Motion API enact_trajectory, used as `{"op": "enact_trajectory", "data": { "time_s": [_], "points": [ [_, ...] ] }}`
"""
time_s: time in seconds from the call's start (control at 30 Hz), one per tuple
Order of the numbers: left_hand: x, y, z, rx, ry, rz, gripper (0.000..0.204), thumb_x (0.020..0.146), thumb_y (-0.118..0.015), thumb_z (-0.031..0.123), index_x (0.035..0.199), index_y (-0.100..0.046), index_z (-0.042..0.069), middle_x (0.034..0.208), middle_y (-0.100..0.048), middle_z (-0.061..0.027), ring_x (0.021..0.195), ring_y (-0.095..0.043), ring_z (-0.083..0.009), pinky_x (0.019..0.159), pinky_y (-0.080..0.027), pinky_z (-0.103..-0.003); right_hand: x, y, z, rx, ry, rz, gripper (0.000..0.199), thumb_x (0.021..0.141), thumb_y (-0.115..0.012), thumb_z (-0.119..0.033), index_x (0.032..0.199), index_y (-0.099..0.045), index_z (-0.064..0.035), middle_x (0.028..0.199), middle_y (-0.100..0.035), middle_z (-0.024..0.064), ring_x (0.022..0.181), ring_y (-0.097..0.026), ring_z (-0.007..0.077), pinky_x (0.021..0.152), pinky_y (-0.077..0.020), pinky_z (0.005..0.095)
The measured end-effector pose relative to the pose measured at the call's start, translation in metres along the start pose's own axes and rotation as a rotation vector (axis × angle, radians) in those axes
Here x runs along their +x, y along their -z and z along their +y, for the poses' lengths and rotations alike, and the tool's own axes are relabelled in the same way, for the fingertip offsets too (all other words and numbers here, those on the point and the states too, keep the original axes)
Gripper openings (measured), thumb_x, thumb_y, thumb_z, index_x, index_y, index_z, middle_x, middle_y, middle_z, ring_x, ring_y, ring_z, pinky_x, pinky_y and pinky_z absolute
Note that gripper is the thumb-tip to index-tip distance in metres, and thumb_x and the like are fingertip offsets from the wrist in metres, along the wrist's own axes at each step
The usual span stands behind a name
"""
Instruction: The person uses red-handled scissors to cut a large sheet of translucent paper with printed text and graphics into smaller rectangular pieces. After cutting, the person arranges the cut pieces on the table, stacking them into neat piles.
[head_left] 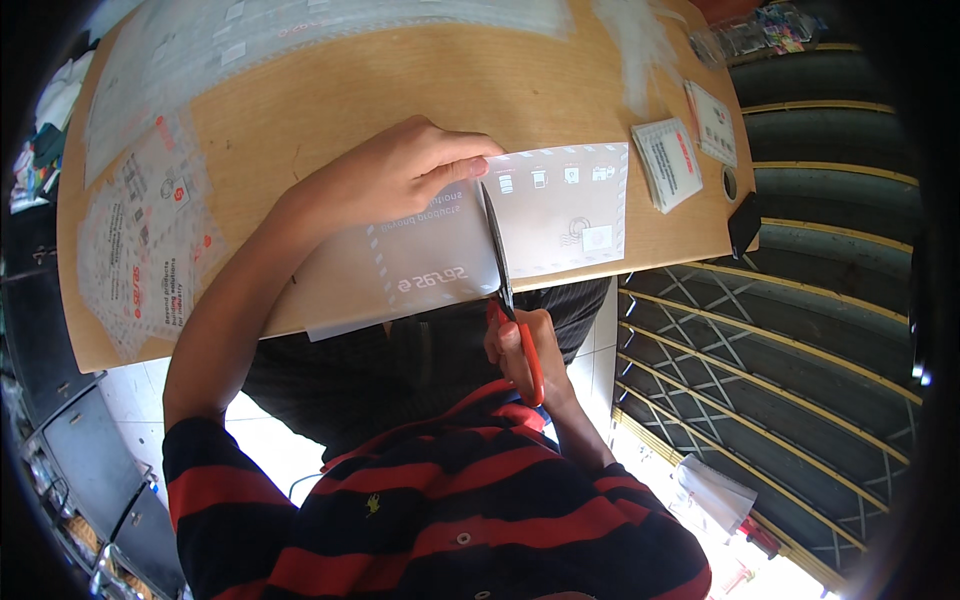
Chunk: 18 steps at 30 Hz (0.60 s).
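Nearest the viewer, the right hand (520, 350) is clamped on the red handles of a pair of scissors (497, 250), blades running up across a translucent printed plastic sheet (480, 235). The sheet overhangs the near edge of the wooden tabletop (400, 90). The left hand (400, 170) presses flat on the sheet, fingertips just beside the blades. Farther right lie small printed packets (668, 162); more printed sheets (150, 230) lie at left.

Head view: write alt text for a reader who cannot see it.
A person's right hand works red-handled scissors across a translucent printed plastic sheet on a wooden table, while the left hand presses the sheet flat beside the blades. More printed sheets lie at the table's left, and a small stack of cut pieces at its right.
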<state>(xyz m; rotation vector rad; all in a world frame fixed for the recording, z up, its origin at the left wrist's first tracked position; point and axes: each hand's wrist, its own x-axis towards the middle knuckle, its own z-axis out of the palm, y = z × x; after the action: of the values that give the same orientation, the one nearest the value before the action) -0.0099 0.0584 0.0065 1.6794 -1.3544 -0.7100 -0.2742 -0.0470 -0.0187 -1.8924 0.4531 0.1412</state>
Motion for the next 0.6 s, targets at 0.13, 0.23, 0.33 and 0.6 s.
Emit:
{"op": "enact_trajectory", "data": {
  "time_s": [0.13, 0.23, 0.33, 0.6],
  "points": [
    [-0.001, -0.001, 0.0, -0.011, -0.005, 0.015, 0.024, 0.098, -0.054, 0.01, 0.117, -0.065, 0.003, 0.076, -0.065, -0.0179, 0.059, -0.056, -0.0199, 0.061, -0.045, -0.031, 0.001, -0.001, -0.005, 0.006, -0.003, 0.011, 0.076, 0.094, -0.042, -0.067, 0.061, -0.052, 0.0005, 0.048, -0.05, 0.0079, 0.045, -0.056, 0.0233, 0.047, -0.0453, 0.0357],
    [0.0, -0.001, 0.001, -0.015, 0.0, 0.017, 0.024, 0.097, -0.053, 0.01, 0.118, -0.065, 0.003, 0.077, -0.066, -0.0177, 0.059, -0.057, -0.0197, 0.062, -0.046, -0.032, 0.001, -0.001, -0.004, 0.003, -0.003, 0.01, 0.075, 0.094, -0.043, -0.066, 0.06, -0.052, 0.0005, 0.047, -0.05, 0.0075, 0.045, -0.057, 0.0225, 0.046, -0.0454, 0.035],
    [-0.001, -0.002, 0.0, -0.014, 0.003, 0.023, 0.024, 0.097, -0.053, 0.01, 0.118, -0.064, 0.003, 0.078, -0.066, -0.0182, 0.061, -0.058, -0.02, 0.064, -0.047, -0.032, 0.001, -0.001, -0.004, -0.008, 0.007, 0.011, 0.075, 0.094, -0.043, -0.066, 0.06, -0.052, 0.0006, 0.047, -0.051, 0.008, 0.045, -0.057, 0.023, 0.046, -0.0454, 0.0354],
    [-0.004, 0.009, 0.011, 0.038, 0.053, -0.112, 0.04, 0.097, -0.051, 0.008, 0.136, -0.055, 0.012, 0.079, -0.062, -0.0194, 0.061, -0.054, -0.0223, 0.065, -0.045, -0.034, -0.002, -0.003, 0.003, 0.004, -0.021, 0.004, 0.074, 0.094, -0.044, -0.065, 0.062, -0.053, 0.0014, 0.05, -0.051, 0.0095, 0.047, -0.057, 0.0247, 0.049, -0.0458, 0.0369]
  ]
}}
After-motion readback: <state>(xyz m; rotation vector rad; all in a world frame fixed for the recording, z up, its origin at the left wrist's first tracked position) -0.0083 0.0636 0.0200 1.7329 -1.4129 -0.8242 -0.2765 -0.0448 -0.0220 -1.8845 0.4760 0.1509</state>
